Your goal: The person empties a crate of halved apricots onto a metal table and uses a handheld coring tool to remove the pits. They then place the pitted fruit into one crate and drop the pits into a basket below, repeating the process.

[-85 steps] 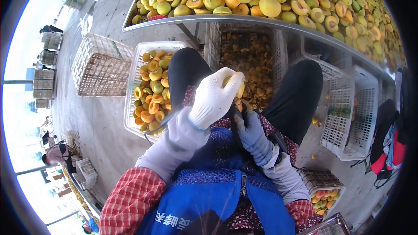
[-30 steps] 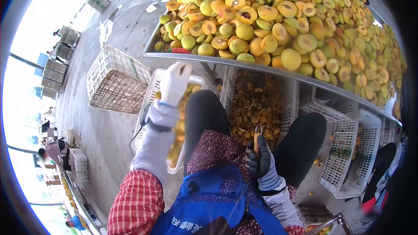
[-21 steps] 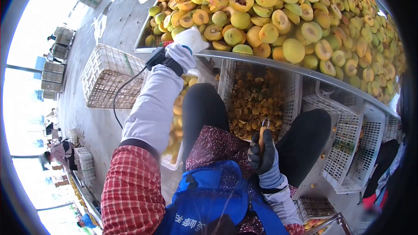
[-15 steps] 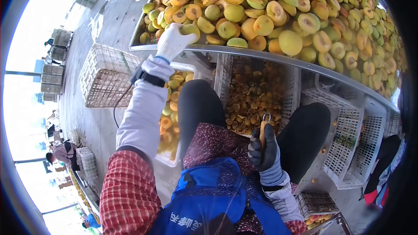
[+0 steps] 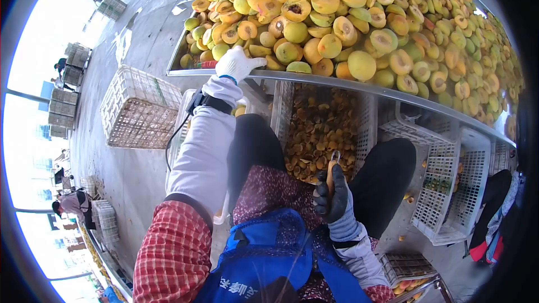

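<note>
My left hand (image 5: 238, 64), in a white glove, is at the near edge of the metal-rimmed tray (image 5: 314, 81), among halved yellow peaches (image 5: 288, 52). Its thumb is spread away from the fingers, and no fruit shows between them; the palm side is hidden. Over my lap, my right hand (image 5: 332, 196), in a dark glove, is closed round the wooden handle of a pitting tool (image 5: 333, 174), whose metal loop points up. Between my knees, below the tray, a crate (image 5: 368, 129) holds brownish cut pieces (image 5: 320, 129).
An upright white crate (image 5: 137, 109) stands on the floor at the left. A container by my left knee is mostly behind my arm. More crates (image 5: 435, 191) stand at the right beside another person's leg (image 5: 491, 207). Stacked crates (image 5: 63, 109) and a person (image 5: 73, 205) are farther left.
My left hand has shifted right and nearer the tray's rim, and the green-yellow peach seen by its fingers is now out of sight. My right hand still grips the pitting tool. The view has shifted slightly.
</note>
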